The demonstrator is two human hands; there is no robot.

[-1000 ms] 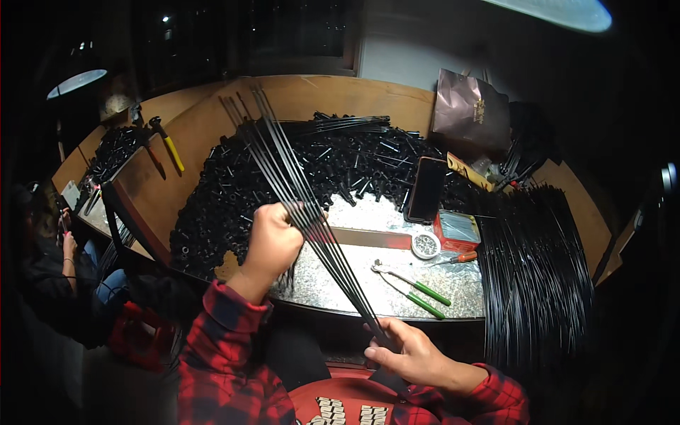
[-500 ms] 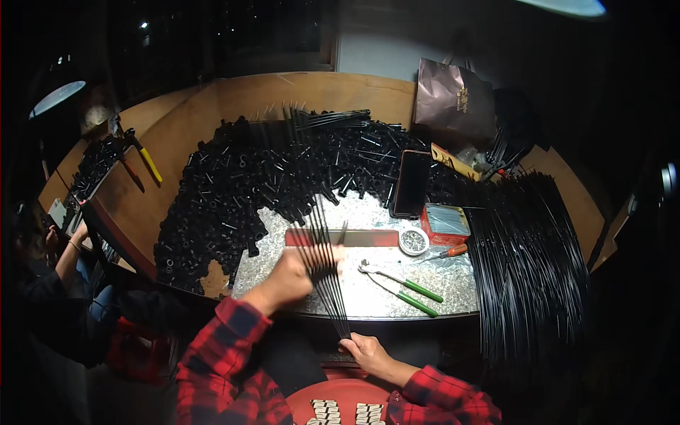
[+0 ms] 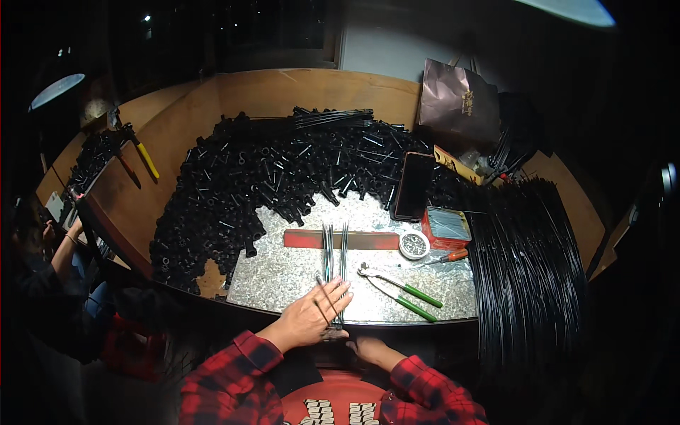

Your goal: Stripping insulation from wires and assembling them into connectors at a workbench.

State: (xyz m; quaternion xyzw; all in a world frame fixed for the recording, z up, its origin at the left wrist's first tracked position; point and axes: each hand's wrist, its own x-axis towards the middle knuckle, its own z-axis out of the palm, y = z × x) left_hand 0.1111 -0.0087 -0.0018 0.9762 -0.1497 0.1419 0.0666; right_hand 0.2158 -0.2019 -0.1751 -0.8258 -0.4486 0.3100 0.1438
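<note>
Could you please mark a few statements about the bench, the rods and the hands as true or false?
1. The left hand lies on a bundle of thin metal rods on the speckled work plate. True.
2. The green-handled pliers lie left of the rods. False: they lie to the right.
3. A heap of short black tubes covers the back of the bench. True.
4. The right hand holds the orange-handled screwdriver. False: the screwdriver lies alone beside the small round tin; the hand is at the bench edge.
</note>
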